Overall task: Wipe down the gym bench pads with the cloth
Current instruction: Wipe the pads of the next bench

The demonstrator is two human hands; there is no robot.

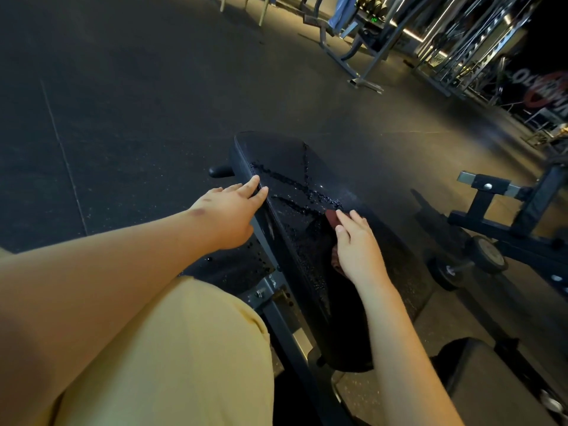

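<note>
Left grip point(229, 210) flat on pad point(285, 161); right grip point(353, 244) presses cloth point(332, 217).

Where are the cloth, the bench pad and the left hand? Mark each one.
cloth point(331, 218): head view, its exposed reddish far corner.
bench pad point(282, 158): head view, bare far end of its top.
left hand point(229, 210): head view, back of the hand.

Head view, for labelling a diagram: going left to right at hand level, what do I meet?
In order: left hand resting on the pad's edge → wet bench pad → right hand pressing the dark red cloth → small wheel.
</note>
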